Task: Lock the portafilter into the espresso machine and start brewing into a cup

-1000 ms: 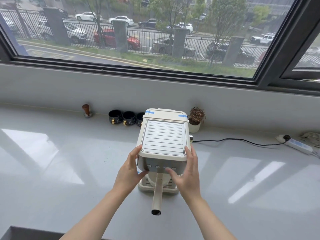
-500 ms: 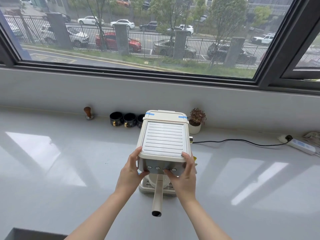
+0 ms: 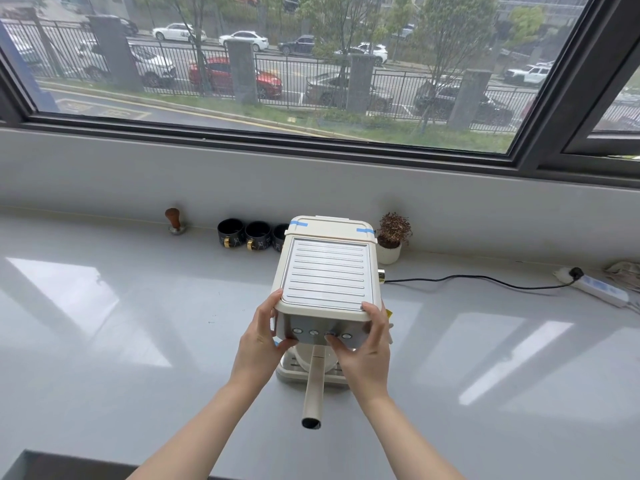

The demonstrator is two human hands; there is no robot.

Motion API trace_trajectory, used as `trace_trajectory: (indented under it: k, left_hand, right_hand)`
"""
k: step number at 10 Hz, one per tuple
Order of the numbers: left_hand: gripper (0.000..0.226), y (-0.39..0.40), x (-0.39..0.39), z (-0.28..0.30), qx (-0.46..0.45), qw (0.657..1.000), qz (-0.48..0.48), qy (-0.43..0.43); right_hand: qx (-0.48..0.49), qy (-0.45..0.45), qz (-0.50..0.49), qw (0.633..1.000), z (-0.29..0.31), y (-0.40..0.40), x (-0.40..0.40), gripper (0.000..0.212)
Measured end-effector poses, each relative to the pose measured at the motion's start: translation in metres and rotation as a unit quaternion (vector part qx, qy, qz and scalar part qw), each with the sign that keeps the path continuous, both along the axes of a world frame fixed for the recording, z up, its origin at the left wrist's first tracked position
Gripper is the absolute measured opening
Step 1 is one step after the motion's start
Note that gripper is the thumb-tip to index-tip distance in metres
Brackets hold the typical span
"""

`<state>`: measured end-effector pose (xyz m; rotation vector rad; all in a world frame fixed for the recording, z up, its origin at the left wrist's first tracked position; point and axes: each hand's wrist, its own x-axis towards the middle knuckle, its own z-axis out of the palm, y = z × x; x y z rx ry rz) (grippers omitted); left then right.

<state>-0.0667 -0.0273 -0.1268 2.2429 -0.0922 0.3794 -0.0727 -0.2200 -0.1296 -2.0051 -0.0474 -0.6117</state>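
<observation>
Hands [image 3: 313, 344] grip boxy cream espresso machine [image 3: 327, 282], ribbed metal top.

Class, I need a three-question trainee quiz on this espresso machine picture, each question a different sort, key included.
1. True or false: the portafilter handle points toward the camera.
2. Which thumb is on the button row: A left, B right?
3. Fill in: the dark cups stand between the tamper and the ____.

Key: 1 true. 2 B; the right hand presses there, the left hand holds the espresso machine. 3 machine.
</observation>
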Motion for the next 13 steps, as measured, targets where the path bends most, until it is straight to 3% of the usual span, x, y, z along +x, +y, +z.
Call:
trace_trajectory:
  k: [3,11,12,13]
  left_hand:
    - [0.114,0.001,0.0,-0.001,-0.016,1.0,-0.002,0.0]
    - [0.109,0.006,-0.002,0.008,-0.012,1.0,-0.011,0.009]
    - [0.109,0.007,-0.002,0.008,-0.011,1.0,-0.014,0.007]
    - [0.109,0.007,-0.003,0.007,-0.019,1.0,-0.018,0.004]
  right_hand:
    - [0.0,0.01,0.003,1.0,0.002,0.0,0.0,0.077]
    - [-0.223,-0.002,0.105,0.969,0.022,-0.058,0.001,0.095]
    - [-0.288,-0.006,0.112,0.951,0.04,-0.073,0.0,0.088]
    - [-0.287,-0.004,0.017,0.958,0.086,-0.093,0.015,0.067]
